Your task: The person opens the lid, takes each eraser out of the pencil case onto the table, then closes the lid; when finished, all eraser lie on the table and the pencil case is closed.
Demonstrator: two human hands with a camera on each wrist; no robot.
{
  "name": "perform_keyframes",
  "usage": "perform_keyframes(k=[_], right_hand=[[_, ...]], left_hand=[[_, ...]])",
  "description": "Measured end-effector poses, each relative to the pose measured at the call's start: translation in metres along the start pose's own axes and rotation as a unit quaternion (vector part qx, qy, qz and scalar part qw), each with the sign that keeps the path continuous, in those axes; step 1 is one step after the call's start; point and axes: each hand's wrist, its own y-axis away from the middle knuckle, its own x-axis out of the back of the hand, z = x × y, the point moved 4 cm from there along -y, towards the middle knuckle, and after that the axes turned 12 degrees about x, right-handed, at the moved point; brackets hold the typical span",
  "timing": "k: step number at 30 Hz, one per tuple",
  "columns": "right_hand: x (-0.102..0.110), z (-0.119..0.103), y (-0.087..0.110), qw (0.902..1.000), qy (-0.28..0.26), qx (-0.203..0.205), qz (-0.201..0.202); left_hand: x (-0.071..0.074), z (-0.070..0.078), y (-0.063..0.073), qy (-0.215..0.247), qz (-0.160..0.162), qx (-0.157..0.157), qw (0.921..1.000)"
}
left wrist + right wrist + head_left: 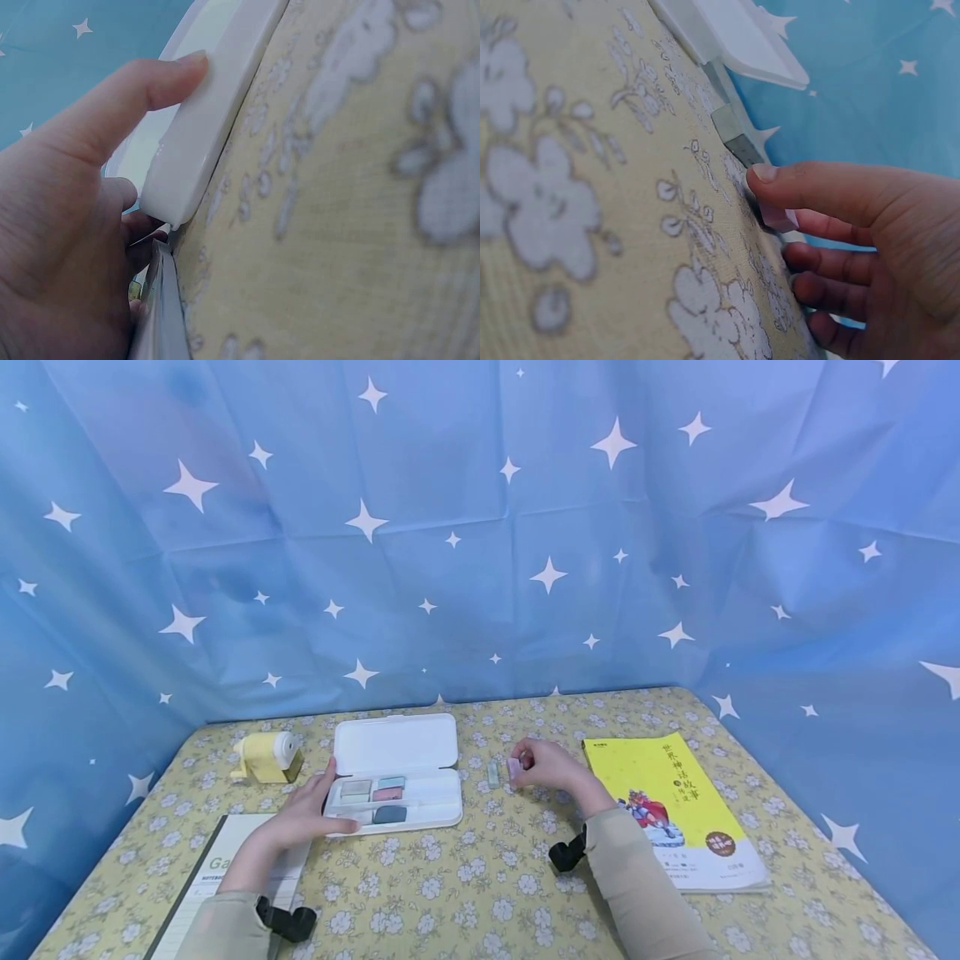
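Note:
An open white pencil case point(431, 810) lies on the table, its lid point(396, 743) folded back. Inside are several small eraser-like blocks, among them a pink one point(387, 794) and a dark grey-blue one point(390, 814). My left hand point(302, 810) grips the case's left end, thumb on the front wall point(191, 142) and fingers round the corner. Right of the case, my right hand point(551, 766) pinches a pale pink eraser point(778, 217) between thumb and fingers, at the tabletop. Just left of it a pale green eraser point(492, 774) stands on the cloth.
A yellow pencil sharpener point(262, 758) with a crank stands at the back left. A notebook point(240, 843) lies partly under my left forearm. To the right is a yellow book point(652, 777), beside my right sleeve. A blue starry curtain point(480, 610) hangs behind the table.

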Motion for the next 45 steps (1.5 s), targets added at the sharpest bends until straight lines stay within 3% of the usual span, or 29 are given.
perform_keyframes(k=[19,29,37,45], right_hand=[[-0.003,-0.005,-0.002,1.0000,-0.003,-0.003,0.003],[0.010,-0.006,-0.001,0.9992,-0.028,-0.025,-0.015],[0.021,-0.039,-0.022,0.9987,0.013,0.033,-0.037],[0.006,-0.070,-0.043,0.9869,0.054,0.101,-0.114]], left_hand=[[0.004,0.001,0.004,-0.001,0.002,-0.003,1.0000],[0.001,0.000,0.003,0.007,-0.004,0.003,1.0000],[0.001,-0.001,0.004,0.005,-0.001,0.007,1.0000],[0.000,0.002,0.003,0.007,0.004,0.008,0.9999]])
